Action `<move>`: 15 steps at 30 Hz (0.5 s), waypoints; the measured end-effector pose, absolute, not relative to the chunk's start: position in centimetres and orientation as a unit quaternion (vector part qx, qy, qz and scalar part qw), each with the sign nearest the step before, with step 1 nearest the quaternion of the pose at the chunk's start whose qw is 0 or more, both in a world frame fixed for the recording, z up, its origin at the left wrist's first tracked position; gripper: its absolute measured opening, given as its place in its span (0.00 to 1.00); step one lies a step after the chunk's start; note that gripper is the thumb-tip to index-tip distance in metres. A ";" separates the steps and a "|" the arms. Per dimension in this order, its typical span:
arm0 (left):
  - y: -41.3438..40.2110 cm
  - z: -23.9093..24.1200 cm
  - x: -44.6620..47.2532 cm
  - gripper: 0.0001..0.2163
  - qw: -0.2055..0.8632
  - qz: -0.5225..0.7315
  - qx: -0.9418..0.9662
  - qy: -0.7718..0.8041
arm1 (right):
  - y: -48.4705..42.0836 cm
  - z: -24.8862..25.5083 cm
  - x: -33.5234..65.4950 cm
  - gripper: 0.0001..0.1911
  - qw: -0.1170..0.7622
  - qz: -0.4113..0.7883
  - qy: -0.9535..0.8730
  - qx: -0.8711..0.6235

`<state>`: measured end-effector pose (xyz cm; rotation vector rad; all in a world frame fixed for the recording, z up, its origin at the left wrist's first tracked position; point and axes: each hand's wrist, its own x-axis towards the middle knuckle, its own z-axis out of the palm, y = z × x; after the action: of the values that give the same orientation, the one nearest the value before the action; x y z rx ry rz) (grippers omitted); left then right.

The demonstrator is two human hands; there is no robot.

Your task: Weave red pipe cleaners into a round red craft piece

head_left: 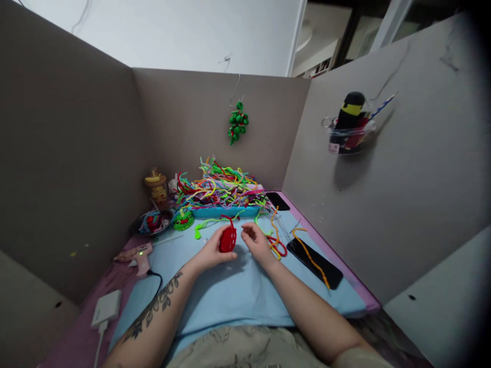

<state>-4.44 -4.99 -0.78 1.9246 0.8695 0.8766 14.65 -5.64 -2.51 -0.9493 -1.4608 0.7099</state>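
In my left hand (210,249) is a small red yarn piece (228,239), rounded, with a few pale stitches and a red strand rising from its top. Just right of it is my right hand (258,244), its fingers curled towards the piece with a slight gap between; whether they pinch a thin strand or needle is too small to see. Red and orange yarn strands (276,248) lie beside my right wrist. Beyond my hands, a bright green yarn piece (197,232) rests on the blue cloth.
A blue tray (226,211) heaped with coloured yarn stands at the back. Left are a green crocheted piece (183,220), a bowl (153,223), a pink glue gun (141,257) and a white power adapter (106,308). A black phone (316,263) lies right. Grey panels enclose the table.
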 end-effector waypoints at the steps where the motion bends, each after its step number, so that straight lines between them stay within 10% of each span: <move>1: -5.1 -0.6 -4.6 0.41 0.422 0.327 0.775 0.338 | -5.8 -2.2 15.0 0.12 0.583 0.245 -0.656 -0.412; 15: -4.9 -0.8 -4.7 0.30 0.346 0.262 0.822 0.368 | -6.0 -1.2 15.8 0.08 0.459 0.112 -0.788 -0.395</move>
<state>-4.68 -4.88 -0.79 2.1347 0.9556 0.6802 15.78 -5.95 -1.20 -0.9729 -1.9411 0.2751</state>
